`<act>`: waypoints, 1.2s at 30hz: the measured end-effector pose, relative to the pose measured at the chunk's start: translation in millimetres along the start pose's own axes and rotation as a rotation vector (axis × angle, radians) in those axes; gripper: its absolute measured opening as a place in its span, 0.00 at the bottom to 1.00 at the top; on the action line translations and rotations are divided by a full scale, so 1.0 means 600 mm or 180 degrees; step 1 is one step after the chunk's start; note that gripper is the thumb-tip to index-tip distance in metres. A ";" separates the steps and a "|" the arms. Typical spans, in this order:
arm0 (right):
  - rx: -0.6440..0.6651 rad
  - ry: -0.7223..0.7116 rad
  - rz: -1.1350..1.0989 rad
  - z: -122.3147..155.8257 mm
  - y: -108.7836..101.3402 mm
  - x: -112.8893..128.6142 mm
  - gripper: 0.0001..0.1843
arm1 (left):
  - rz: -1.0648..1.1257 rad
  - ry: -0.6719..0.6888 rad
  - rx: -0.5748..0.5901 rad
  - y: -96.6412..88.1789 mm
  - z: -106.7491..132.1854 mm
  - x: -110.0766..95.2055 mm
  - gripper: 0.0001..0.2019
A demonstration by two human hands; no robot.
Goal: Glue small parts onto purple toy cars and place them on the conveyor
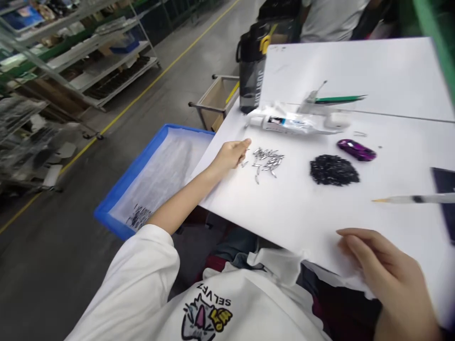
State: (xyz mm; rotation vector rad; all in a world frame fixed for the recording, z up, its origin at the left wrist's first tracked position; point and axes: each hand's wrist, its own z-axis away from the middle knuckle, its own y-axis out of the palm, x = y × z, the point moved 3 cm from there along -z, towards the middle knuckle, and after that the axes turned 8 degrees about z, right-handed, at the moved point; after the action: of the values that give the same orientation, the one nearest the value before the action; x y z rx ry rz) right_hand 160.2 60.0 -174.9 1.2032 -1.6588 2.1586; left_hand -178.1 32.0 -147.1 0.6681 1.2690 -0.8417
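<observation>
My left hand (232, 152) reaches out over the white table (298, 213) to the left edge of a small heap of silver metal pins (267, 161); its fingers are pinched together at one pin. My right hand (386, 274) rests near the table's front edge with fingers curled loosely on the white surface, nothing visible in it. A pile of small black parts (333, 170) lies right of the pins. Beyond it sits a purple oval piece (356, 149).
A white glue tube (291, 123), a green pen (339, 99) and a black bottle (251, 71) stand at the back. A syringe-like applicator (412, 199) lies at right. A blue tray (152, 177) lined with plastic sits left below the table. Shelving lines the aisle. Another person stands behind.
</observation>
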 end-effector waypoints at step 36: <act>-0.0044 0.0221 -0.0580 0.008 -0.001 0.037 0.13 | -0.4308 0.1927 0.2211 0.083 -0.017 0.010 0.36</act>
State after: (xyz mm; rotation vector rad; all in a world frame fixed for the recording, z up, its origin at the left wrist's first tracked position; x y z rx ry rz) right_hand 148.0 49.0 -159.4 1.2101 -1.4725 2.0514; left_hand -141.2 66.6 -156.1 0.5443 1.9931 -2.3920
